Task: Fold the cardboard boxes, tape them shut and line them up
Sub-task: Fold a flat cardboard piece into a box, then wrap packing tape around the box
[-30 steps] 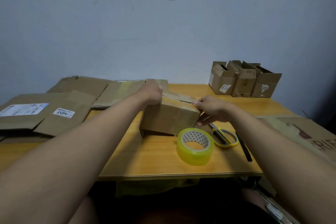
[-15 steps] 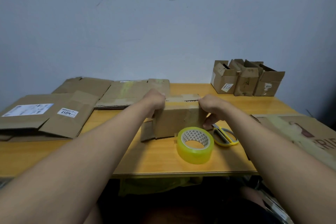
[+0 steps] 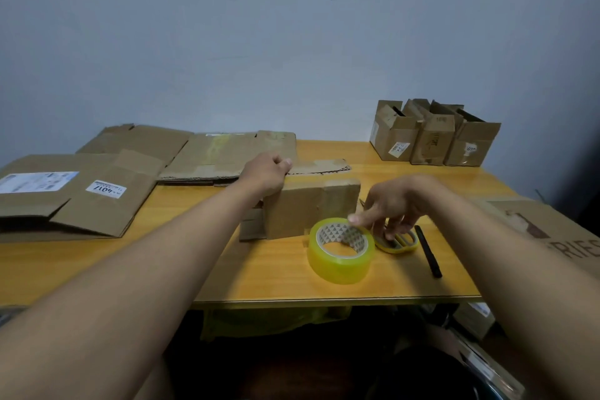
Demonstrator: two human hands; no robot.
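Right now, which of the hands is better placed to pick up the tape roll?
The right hand. It hovers open just above the tape roll, fingers reaching toward its rim, holding nothing. The left hand is busy gripping the top edge of the box, keeping it steady.

Brown box upright beside yellow tape roll

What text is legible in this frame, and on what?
"4017": white sticker on the flattened brown cardboard box at left, seen upside down.
"RIES": dark print on the large flat cardboard sheet at right, cut off by the frame edge.
White shipping label on the same flattened box: too small to read.
Stickers on the three small folded cardboard boxes at the back: too blurred to read.
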